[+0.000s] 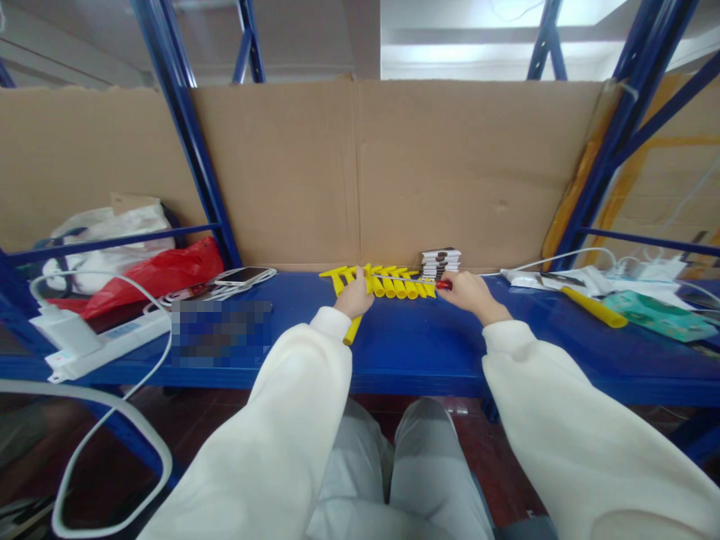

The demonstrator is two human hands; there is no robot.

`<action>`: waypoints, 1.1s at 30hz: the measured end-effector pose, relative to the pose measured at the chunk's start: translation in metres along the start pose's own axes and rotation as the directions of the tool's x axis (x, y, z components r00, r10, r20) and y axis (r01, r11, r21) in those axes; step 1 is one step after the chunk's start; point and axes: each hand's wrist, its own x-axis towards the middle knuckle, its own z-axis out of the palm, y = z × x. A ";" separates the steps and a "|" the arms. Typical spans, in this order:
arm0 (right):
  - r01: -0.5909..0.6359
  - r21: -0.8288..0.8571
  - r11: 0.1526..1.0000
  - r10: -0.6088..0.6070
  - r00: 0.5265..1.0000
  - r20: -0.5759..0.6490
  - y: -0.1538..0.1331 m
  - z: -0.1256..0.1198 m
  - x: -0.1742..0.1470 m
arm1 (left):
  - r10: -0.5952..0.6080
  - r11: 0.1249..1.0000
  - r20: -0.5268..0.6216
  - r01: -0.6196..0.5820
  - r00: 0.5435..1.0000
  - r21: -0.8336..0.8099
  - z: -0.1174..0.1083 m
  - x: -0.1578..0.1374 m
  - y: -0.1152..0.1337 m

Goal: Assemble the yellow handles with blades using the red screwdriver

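Note:
In the head view my left hand is closed around a yellow plastic piece, whose tube-like end sticks out below the fingers. My right hand grips a screwdriver by its red handle. Its thin metal shaft points left, level, toward the piece in my left hand; whether the tip touches it I cannot tell. Behind and between the hands lies a row of several similar yellow pieces on the blue shelf. A stack of small white-and-dark packets stands just behind my right hand.
Cardboard closes off the back. On the left are a phone, a red bag and a power strip with cables. To the right lie another yellow piece, a green packet and white cables. Blue posts frame the shelf.

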 end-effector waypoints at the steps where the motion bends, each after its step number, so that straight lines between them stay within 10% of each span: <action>1: 0.006 0.001 1.000 -0.006 1.000 -0.005 0.000 0.000 0.000 | -0.002 1.000 -0.003 0.002 1.000 -0.006 0.000 0.000 0.000; 10: 0.195 0.114 0.974 -0.187 0.979 -0.076 0.010 0.012 0.007 | -0.008 0.999 -0.008 0.008 1.000 -0.041 0.000 -0.003 -0.002; 33: 0.035 0.091 0.995 -0.039 0.998 0.041 0.004 0.017 0.004 | -0.076 0.992 0.045 0.080 0.996 -0.094 0.001 -0.008 0.000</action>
